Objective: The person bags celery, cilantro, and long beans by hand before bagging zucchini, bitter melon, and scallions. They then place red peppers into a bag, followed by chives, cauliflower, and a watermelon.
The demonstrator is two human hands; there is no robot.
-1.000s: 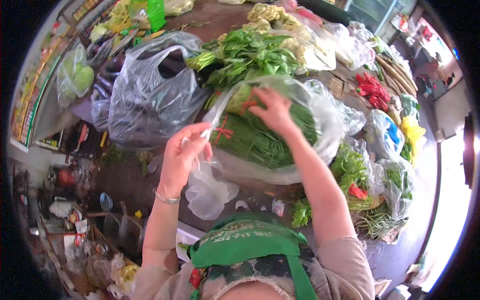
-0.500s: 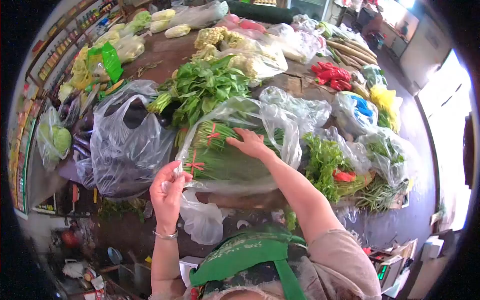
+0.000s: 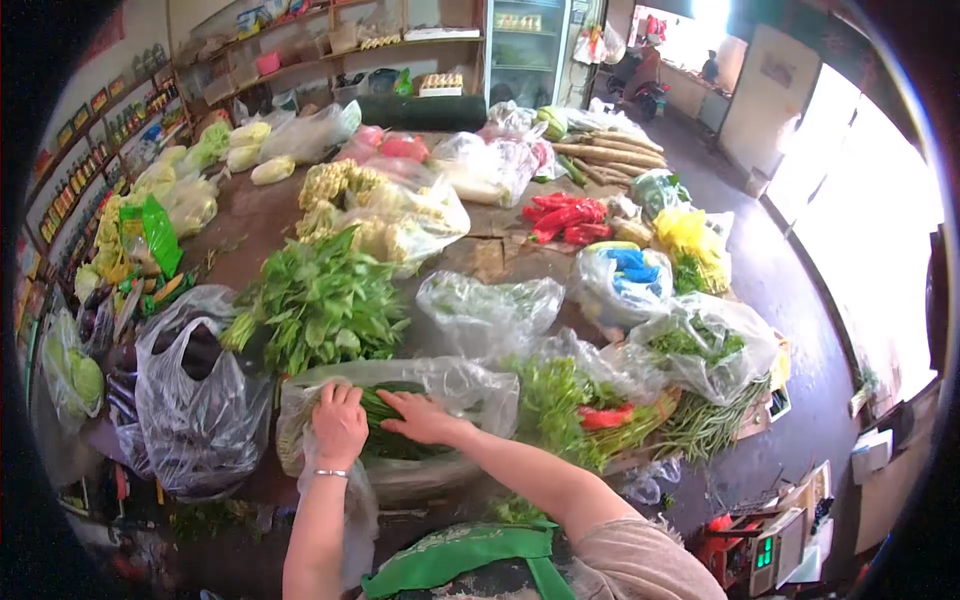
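Both hands are at a clear plastic bag point(image 3: 470, 395) of long thin green stalks point(image 3: 400, 440) at the table's near side. My left hand point(image 3: 340, 425), with a silver bracelet at its wrist, rests at the bag's left part, its fingers bent over; whether they grip plastic or stalks is unclear. Close to its right, my right hand point(image 3: 420, 417) lies on the stalks with its fingers apart. Leafy greens point(image 3: 325, 305) lie just beyond the bag. To the left stands a bag of dark eggplants point(image 3: 205, 410).
Cauliflower point(image 3: 345, 205), red peppers point(image 3: 567, 218) and long brown roots point(image 3: 615, 152) lie farther back. Celery-like greens point(image 3: 560, 405) and green beans point(image 3: 710, 415) are at the right. A scale with a green display point(image 3: 765, 552) stands at lower right. Shelves point(image 3: 400, 42) line the back.
The view has tilted up and turned right. My left hand has moved from the bag's near left edge onto its contents, next to my right hand. The bag's opening looks narrower.
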